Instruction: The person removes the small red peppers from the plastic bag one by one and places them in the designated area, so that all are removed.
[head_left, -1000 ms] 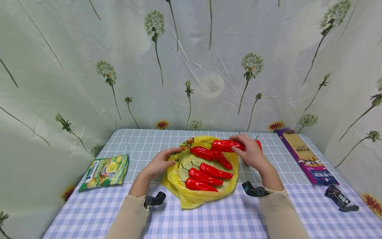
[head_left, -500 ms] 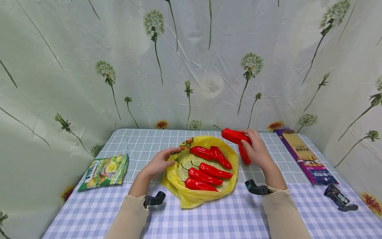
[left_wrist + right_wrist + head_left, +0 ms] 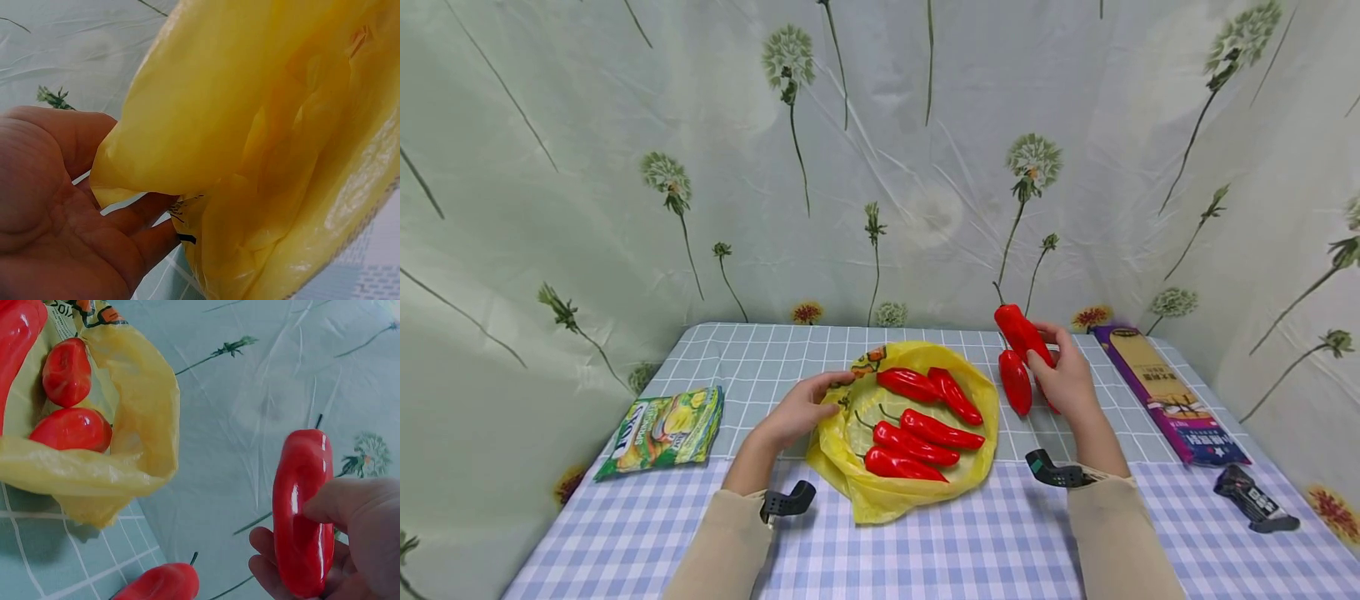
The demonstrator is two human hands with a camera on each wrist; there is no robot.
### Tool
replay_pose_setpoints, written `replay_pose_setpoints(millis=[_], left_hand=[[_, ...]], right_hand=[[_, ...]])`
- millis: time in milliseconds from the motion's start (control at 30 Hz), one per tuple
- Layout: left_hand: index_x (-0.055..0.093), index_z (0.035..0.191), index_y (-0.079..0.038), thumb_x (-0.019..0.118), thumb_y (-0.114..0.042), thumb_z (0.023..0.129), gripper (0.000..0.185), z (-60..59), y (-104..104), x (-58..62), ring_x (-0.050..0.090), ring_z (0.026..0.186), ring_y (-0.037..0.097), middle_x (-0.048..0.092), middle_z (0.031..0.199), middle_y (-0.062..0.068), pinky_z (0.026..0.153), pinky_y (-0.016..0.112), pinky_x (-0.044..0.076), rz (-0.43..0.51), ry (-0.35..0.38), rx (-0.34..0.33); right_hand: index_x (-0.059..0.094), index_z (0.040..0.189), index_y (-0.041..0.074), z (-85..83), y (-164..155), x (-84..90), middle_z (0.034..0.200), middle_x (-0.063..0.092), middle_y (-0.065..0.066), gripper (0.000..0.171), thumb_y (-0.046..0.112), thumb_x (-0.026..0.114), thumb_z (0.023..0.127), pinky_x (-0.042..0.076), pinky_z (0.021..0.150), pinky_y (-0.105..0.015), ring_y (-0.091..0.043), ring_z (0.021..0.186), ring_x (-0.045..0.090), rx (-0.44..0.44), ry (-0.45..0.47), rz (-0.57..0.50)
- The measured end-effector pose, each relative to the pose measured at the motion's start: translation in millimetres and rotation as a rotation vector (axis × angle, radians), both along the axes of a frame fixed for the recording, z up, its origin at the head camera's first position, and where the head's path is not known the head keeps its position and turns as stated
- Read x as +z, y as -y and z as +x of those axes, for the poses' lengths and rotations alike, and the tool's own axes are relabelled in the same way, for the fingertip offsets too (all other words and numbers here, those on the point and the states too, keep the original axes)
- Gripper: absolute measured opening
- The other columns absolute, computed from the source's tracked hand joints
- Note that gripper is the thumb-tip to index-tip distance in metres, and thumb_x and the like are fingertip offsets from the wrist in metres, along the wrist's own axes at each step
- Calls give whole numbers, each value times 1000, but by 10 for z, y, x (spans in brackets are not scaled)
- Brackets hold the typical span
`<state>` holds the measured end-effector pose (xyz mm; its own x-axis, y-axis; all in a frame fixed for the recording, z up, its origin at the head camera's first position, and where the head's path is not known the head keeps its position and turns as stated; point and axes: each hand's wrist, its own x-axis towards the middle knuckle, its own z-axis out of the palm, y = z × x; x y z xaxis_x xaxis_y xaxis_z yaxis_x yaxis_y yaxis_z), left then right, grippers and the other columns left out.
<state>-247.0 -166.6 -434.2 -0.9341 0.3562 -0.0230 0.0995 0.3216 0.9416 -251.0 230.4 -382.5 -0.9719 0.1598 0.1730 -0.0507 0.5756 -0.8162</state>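
Observation:
In the head view my right hand (image 3: 1066,371) grips a long red pepper (image 3: 1021,328) above the table, right of the yellow plastic bag (image 3: 867,500). Thumb and fingers lie on opposite sides of this pepper (image 3: 303,519) in the right wrist view, its stem pointing up. Below it, another red pepper (image 3: 1015,383) lies on the cloth, and part of a further one shows beside the hand. Several red peppers (image 3: 917,450) lie inside the opened bag. My left hand (image 3: 801,412) holds the bag's left rim; in the left wrist view the yellow film (image 3: 206,125) passes between thumb and fingers, hiding some fingertips.
A green and yellow packet (image 3: 662,432) lies at the left of the checked tablecloth (image 3: 887,558). To the right are a long purple and tan packet (image 3: 1172,396) and a small black packet (image 3: 1257,498). A flower-print curtain (image 3: 925,208) stands behind the table.
The right hand has carried its pepper from over the bag to the right, turning it more upright above the loose peppers. The left hand and the bag stay in place.

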Motion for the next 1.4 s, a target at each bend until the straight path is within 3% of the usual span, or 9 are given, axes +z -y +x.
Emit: replay_pose_setpoints(millis=[267, 533, 900, 1200, 1400], left_hand=[[52, 144, -8, 51, 7, 92, 54, 8, -13, 8, 30, 150, 36, 46, 154, 14, 119, 53, 31, 10, 9, 3], [52, 144, -9, 51, 7, 92, 54, 11, -15, 4, 31, 150, 36, 46, 154, 14, 118, 53, 33, 11, 10, 8], [52, 144, -7, 51, 7, 92, 53, 6, -5, -10, 31, 150, 37, 46, 154, 15, 118, 53, 32, -1, 5, 13], [51, 144, -6, 51, 8, 92, 54, 7, 6, -12, 30, 150, 37, 46, 154, 16, 119, 53, 32, 5, 1, 7], [52, 144, -8, 51, 7, 92, 54, 8, -3, -12, 29, 151, 35, 46, 154, 14, 119, 52, 32, 14, 13, 9]], right_hand=[[28, 156, 15, -34, -108, -51, 155, 39, -18, 60, 18, 53, 101, 48, 103, -52, -40, 138, 46, -107, 87, -184], [36, 154, 16, -61, -222, -150, 153, 43, -18, 55, 18, 53, 101, 43, 112, -54, -36, 140, 41, -205, 136, -235], [33, 156, 17, -73, -349, -204, 156, 41, -14, 58, 24, 53, 102, 43, 113, -46, -31, 141, 42, -248, 201, -330], [35, 155, 17, -98, -464, -318, 157, 40, -13, 58, 24, 55, 101, 44, 112, -44, -30, 142, 39, -438, 204, -376], [34, 155, 11, -93, -553, -408, 155, 40, -19, 59, 23, 53, 101, 43, 113, -46, -34, 140, 40, -499, 221, -328]])
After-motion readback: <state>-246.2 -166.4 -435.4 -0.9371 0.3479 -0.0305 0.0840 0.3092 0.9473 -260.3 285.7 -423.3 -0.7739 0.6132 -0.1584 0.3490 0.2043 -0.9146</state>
